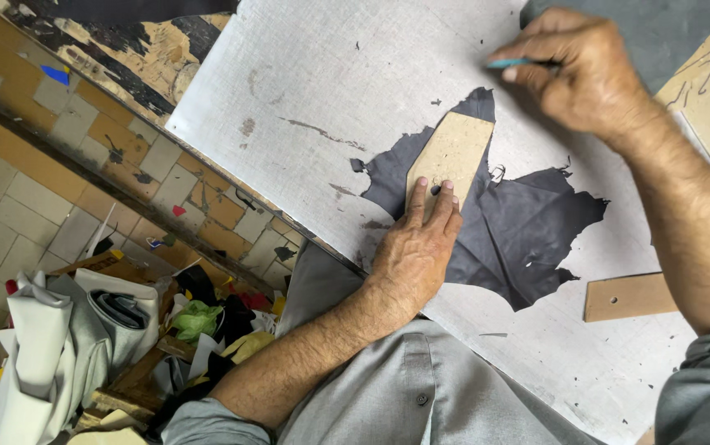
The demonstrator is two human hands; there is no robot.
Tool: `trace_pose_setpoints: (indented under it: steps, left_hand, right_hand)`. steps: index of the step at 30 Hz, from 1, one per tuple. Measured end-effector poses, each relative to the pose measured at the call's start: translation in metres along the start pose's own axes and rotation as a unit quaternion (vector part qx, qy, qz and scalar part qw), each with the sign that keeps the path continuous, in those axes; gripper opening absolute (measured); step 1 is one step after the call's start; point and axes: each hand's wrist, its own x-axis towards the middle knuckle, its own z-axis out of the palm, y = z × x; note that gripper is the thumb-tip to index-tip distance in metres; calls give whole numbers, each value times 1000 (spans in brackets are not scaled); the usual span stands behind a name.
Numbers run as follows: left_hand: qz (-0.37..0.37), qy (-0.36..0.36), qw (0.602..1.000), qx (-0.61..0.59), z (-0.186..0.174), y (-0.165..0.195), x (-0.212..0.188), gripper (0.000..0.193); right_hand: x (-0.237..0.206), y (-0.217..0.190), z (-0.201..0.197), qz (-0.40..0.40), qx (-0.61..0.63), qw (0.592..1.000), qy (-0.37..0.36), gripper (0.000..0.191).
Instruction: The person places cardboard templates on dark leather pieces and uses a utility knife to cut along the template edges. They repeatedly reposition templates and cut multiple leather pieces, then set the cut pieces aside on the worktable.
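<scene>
Left hand [414,247]: you're pressing flat, fingers spread and not closed on anything, with the fingertips on the near end of the cardboard pattern [451,156].
Right hand [573,70]: closed around a thin blue-tipped pen [510,63], its tip hovering just off the pattern's far corner; whether it touches the board there, I cannot tell.
Cardboard pattern: a tan, pointed piece lying flat on the dark leather scrap [520,227], near the middle of the grey cutting board [330,91], its far tip almost at the scrap's ragged upper edge.
Leather scrap: irregular and nicked, spread flat toward the board's right side; the pattern just fits its upper lobe.
Second pattern [629,297]: a tan strip with a hole, near the board's right edge, well apart from your hands.
Floor at left: tiles, rolled pale material [50,346] and coloured offcuts, beside the board's left edge.
Doing it well: keep your left fingertips bearing down so the pattern cannot creep, I'd say, and run the pen tight against its edge.
Watch: the far tip sits close to the scrap's edge, so the outline could run off the leather.
</scene>
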Motion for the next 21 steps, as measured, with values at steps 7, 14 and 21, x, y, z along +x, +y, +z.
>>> trace_pose_setpoints:
  steps: [7,14,21]
  left_hand:
    - [-12,-12,1000,12,0,4,6,57]
    - [-17,-69,997,-31,-6,0,10,55]
    - [2,-49,998,25,-9,1,15,57]
  right_hand:
    - [5,-30,52,-108,11,988,-111,35]
    - [23,-27,76,-155,14,974,-167,26]
    - [26,-16,63,-149,-58,970,-184,35]
